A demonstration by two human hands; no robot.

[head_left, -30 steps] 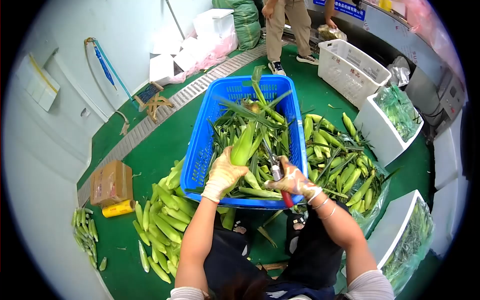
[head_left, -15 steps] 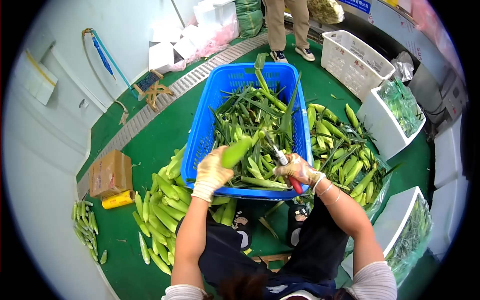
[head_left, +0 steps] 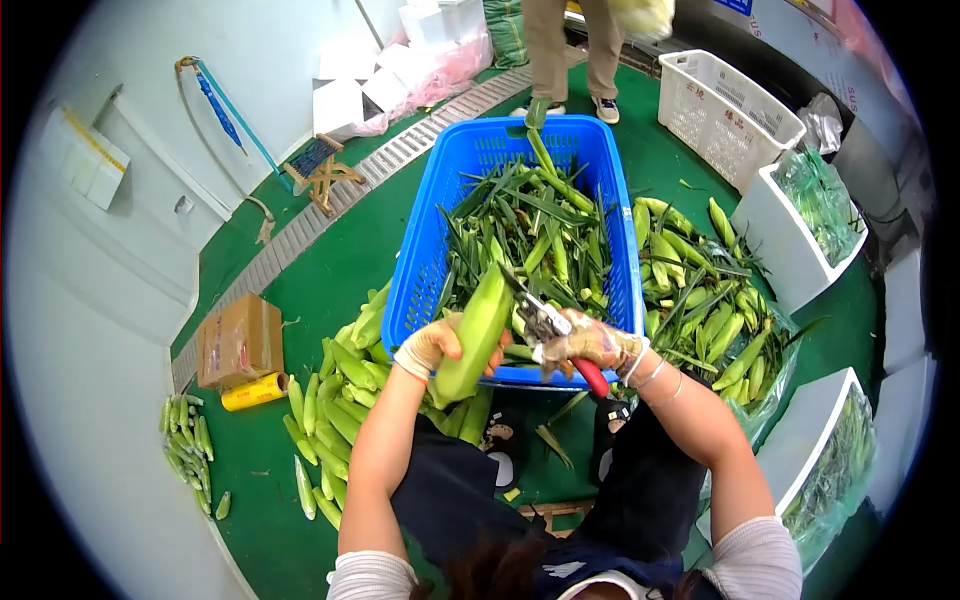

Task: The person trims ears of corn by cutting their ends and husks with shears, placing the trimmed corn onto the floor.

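Note:
A green ear of corn in its husk (head_left: 474,340) stands nearly upright over the near edge of the blue basket (head_left: 412,270), with my gloved left hand (head_left: 440,345) wrapped round its lower part. My gloved right hand (head_left: 585,345) is closed on red-handled pruning shears (head_left: 540,318), whose blades point up and left at the ear's top. Cut leaves and husk pieces (head_left: 545,225) fill much of the basket. Husked-green ears (head_left: 345,400) lie heaped left of the basket, and another pile of corn (head_left: 715,325) lies to its right.
At the top stands a person (head_left: 572,50) near a white crate (head_left: 730,115). White foam boxes (head_left: 790,235) with greens are at the right. At the left are a cardboard box (head_left: 240,340), a yellow roll (head_left: 254,391) and a small folding stool (head_left: 318,172).
The ear has swung from a tilt over the basket to nearly upright and come nearer to me. The shears have moved to its top. The view has shifted, and the basket appears farther right.

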